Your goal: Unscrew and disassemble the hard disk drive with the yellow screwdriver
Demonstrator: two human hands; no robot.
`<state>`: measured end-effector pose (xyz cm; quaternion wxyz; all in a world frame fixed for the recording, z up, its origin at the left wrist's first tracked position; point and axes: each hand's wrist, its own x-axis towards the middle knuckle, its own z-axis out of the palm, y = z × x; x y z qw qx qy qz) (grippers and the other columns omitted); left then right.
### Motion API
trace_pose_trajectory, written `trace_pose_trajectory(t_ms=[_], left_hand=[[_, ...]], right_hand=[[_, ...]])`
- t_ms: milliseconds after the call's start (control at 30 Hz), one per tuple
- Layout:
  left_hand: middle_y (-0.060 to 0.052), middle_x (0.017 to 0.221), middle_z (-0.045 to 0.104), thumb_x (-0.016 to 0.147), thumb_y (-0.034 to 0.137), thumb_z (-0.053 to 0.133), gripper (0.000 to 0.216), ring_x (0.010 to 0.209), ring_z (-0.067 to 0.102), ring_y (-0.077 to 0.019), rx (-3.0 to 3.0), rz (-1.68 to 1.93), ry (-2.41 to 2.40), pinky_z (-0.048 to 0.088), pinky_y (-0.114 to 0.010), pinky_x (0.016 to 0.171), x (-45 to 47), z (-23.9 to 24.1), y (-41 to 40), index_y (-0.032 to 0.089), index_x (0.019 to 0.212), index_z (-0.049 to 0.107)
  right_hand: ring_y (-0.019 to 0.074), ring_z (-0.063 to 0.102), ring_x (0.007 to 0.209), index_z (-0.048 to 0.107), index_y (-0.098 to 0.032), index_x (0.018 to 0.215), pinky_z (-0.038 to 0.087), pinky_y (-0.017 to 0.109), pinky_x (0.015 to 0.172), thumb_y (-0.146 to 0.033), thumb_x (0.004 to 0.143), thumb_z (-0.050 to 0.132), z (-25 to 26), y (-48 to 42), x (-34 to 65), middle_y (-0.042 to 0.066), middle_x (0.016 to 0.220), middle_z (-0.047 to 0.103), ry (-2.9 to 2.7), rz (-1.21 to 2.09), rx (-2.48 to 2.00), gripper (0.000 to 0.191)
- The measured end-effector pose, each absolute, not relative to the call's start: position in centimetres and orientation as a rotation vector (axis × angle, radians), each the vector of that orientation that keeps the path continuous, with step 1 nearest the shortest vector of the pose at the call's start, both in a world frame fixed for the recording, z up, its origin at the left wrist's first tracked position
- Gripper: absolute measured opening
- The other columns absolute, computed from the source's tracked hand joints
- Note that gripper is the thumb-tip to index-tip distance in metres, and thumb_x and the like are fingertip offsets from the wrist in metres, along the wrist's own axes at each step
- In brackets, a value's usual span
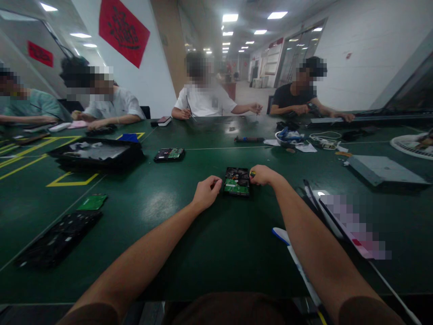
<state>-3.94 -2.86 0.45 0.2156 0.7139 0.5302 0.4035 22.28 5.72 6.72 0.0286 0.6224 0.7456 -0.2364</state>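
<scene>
A hard drive (237,182) lies on the green table in front of me, its green circuit board facing up. My left hand (207,192) is at its left edge with the fingers curled together. Whatever those fingers may hold is hidden. At the drive's right edge, my right hand (263,175) is closed around a small yellow-and-black tool handle (252,174). The rest of that tool is too small or hidden to make out.
Another hard drive (169,154) lies farther back, beside a black tray (96,153). To the left are a green circuit board (92,202) and a black panel (61,239). A grey metal case (387,170) stands right. Several people sit across the table.
</scene>
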Motion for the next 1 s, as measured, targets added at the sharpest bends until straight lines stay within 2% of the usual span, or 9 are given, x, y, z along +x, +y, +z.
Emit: trace_pose_trajectory(t_ms=[300, 567, 833, 1000], left_hand=[[-0.001, 0.075, 0.07, 0.101, 0.04, 0.051, 0.029, 0.064, 0.065, -0.0162, 1.983, 1.131, 1.548, 0.048, -0.026, 0.061, -3.9, 0.3, -3.0, 0.02, 0.11, 0.07], [-0.004, 0.094, 0.074, 0.099, 0.026, 0.054, 0.019, 0.082, 0.068, -0.0183, 2.164, 1.166, 1.539, 0.052, -0.03, 0.078, -3.9, 0.3, -2.7, 0.02, 0.103, 0.072], [-0.005, 0.103, 0.075, 0.097, 0.019, 0.056, 0.018, 0.093, 0.069, -0.0201, 2.211, 1.142, 1.504, 0.055, -0.033, 0.084, -4.0, 0.2, -2.5, 0.021, 0.103, 0.073], [-0.005, 0.104, 0.076, 0.097, 0.019, 0.056, 0.018, 0.097, 0.07, -0.0208, 2.225, 1.139, 1.484, 0.056, -0.036, 0.089, -3.9, 0.2, -2.5, 0.022, 0.103, 0.073]], right_hand=[[0.0155, 0.073, 0.066, 0.072, -0.019, 0.105, 0.056, 0.021, 0.056, -0.017, 0.084, 0.073, 6.2, 6.0, 22.2, 0.007, 0.088, 0.078, 2.276, -0.825, 1.959, 0.022], [0.0158, 0.071, 0.064, 0.073, -0.019, 0.108, 0.053, 0.022, 0.055, -0.019, 0.083, 0.068, 6.5, 5.9, 22.2, 0.006, 0.085, 0.077, 2.281, -0.811, 1.97, 0.025], [0.0203, 0.072, 0.079, 0.08, -0.013, 0.096, 0.05, 0.025, 0.067, -0.033, 0.079, 0.071, 7.8, 5.5, 22.1, 0.011, 0.088, 0.078, 2.367, -0.453, 2.04, 0.028], [0.0198, 0.07, 0.081, 0.08, -0.014, 0.096, 0.045, 0.025, 0.064, -0.036, 0.079, 0.072, 8.3, 5.3, 21.8, 0.01, 0.093, 0.078, 2.446, -0.372, 1.958, 0.029]])
